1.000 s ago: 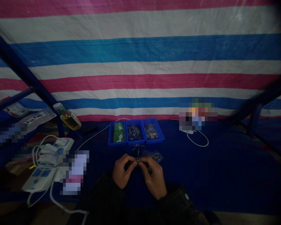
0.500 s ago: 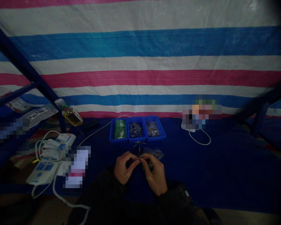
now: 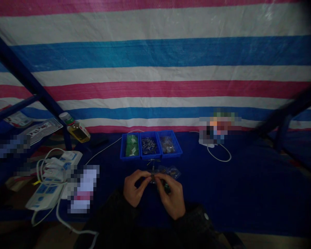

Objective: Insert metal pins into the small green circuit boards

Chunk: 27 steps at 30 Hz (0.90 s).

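Note:
My left hand and my right hand meet fingertip to fingertip over the blue table. Both are closed in a pinch on a small clear plastic bag, mostly covered by the fingers; dark bits show at it. Just beyond lie several thin metal pins. Clear bags with small metal parts rest by the right fingers. Something green shows under my right hand, partly hidden.
Three joined blue bins hold green packets, metal pins and clear bags. At left are a power strip with cables, a blurred-out phone-like item and a bottle. A white cable loops at right.
The view has shifted slightly, so the scene sits a little lower and to the left. Both hands keep pinching together; more clear plastic shows between the fingertips.

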Tool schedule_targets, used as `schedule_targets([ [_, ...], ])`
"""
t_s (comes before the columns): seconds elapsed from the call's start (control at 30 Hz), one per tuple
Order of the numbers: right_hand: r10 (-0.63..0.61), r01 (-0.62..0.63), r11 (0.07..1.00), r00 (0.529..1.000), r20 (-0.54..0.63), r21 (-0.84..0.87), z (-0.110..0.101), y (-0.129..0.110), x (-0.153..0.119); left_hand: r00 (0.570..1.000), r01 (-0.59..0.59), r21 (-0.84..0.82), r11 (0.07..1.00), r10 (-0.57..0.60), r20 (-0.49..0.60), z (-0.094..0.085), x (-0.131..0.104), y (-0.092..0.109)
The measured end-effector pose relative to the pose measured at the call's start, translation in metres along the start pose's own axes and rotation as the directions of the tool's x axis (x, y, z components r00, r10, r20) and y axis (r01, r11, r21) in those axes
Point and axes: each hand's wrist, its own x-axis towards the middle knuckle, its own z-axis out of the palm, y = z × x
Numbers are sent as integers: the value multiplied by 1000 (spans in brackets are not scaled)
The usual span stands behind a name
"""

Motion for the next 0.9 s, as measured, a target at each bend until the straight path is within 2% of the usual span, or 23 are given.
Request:
schedule_targets([
  [0.2, 18, -18, 1000, 1000, 11, 22, -2, 6, -1, 997, -77, 40, 996, 76, 28, -4, 3, -1],
  [0.4, 1, -2, 1000, 1000, 27, 22, 1, 6, 3, 997, -71, 81, 994, 73, -13, -4, 2, -6],
  [0.6, -39, 40, 999, 999, 12, -21, 2, -1, 5, 993, -100, 167, 981, 110, -51, -4, 3, 2],
  [0.7, -40, 40, 999, 999, 26, -15, 5, 1, 3, 995, -81, 125, 989, 88, -49, -2, 3, 3],
  [0.83, 29, -27, 998, 999, -31, 50, 9, 6, 0, 996, 3, 48, 999, 1, -84, 1, 0, 1],
  [0.9, 11, -9, 998, 1000, -29, 57, 9, 6, 0, 997, -8, 36, 999, 11, -79, 0, 0, 0],
])
